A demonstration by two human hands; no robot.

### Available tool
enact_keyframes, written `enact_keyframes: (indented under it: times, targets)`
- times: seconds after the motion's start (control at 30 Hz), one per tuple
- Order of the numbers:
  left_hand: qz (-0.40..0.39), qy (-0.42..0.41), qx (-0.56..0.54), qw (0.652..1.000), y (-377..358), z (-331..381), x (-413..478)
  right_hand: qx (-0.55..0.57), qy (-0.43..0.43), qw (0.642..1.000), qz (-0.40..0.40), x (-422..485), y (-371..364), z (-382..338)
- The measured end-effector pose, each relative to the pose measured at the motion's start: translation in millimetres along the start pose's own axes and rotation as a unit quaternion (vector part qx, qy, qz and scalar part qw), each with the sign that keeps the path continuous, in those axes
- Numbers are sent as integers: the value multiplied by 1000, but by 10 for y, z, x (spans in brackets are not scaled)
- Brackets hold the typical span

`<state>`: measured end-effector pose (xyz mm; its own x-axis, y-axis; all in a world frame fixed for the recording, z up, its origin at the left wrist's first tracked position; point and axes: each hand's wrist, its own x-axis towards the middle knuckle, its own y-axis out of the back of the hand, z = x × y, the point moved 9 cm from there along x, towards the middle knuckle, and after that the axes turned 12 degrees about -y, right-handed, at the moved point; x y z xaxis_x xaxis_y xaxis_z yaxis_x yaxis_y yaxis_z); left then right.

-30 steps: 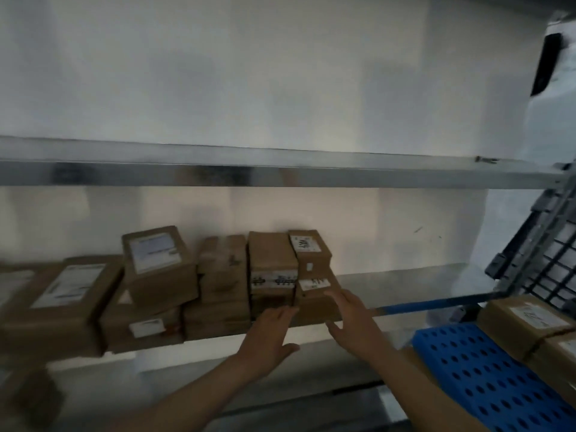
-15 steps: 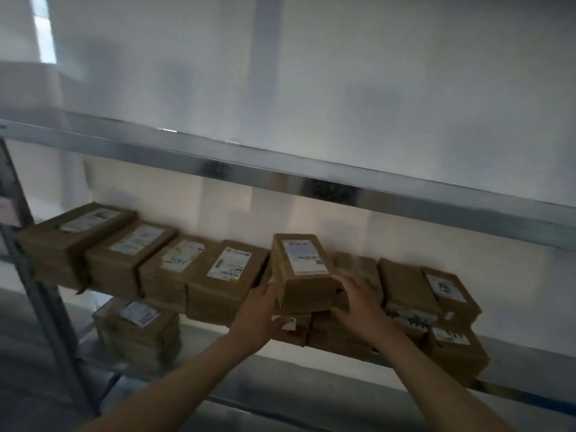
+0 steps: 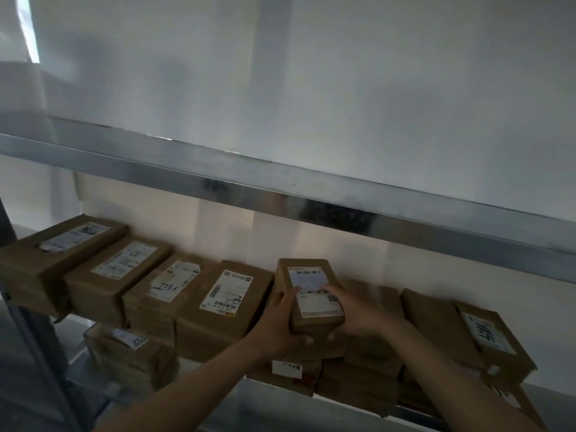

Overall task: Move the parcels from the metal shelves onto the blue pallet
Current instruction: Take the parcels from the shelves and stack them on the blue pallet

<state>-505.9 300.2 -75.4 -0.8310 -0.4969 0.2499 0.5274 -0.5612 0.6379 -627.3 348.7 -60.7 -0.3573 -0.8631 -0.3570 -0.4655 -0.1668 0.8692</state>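
White wall (image 3: 374, 88) fills the background behind the metal shelves (image 3: 218, 182), whose bright upper front edge crosses the view at a slant. On the level below it, four large brown parcels lie side by side at the left: the leftmost parcel (image 3: 56, 257), the second parcel (image 3: 115, 275), the third parcel (image 3: 162, 297) with a handwritten number on its label, and the fourth parcel (image 3: 224, 310). Right of these is a blurred heap in which three can be told apart: a bottom parcel (image 3: 290, 367) with a white tag, a plain-topped parcel (image 3: 436, 332), and a far-right parcel (image 3: 495, 341). One lower parcel (image 3: 131, 353) sits on the level beneath, at the left.

On top of the heap, just beside the fourth parcel, is the small parcel (image 3: 311, 294), its white label facing up. Both hands hold it at its near end. The left hand (image 3: 280, 322) has its thumb on the top face and its fingers (image 3: 302, 339) curled underneath. The right hand (image 3: 361, 316) lays its fingers (image 3: 327, 289) across the label, with the thumb tucked under the near end. Whether the small parcel is clear of the heap, I cannot tell.
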Motion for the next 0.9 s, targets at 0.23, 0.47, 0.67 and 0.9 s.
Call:
enact_keyframes:
  times: [0.23,0.47,0.67,0.9]
  targets:
    - [3,-24,0,1000,16,-146,33,-2,-26,999,39,23,-47,-76]
    - [-26,-64,-2,998,235,-171,-108,104,-42,988,105,-209,-143,-327]
    - [-41,-124,-33,991,448,-156,-450,164,-57,966,191,-560,-348,-545]
    - [-25,-209,-36,977,514,178,-680,199,-101,932,286,-1205,-372,-539]
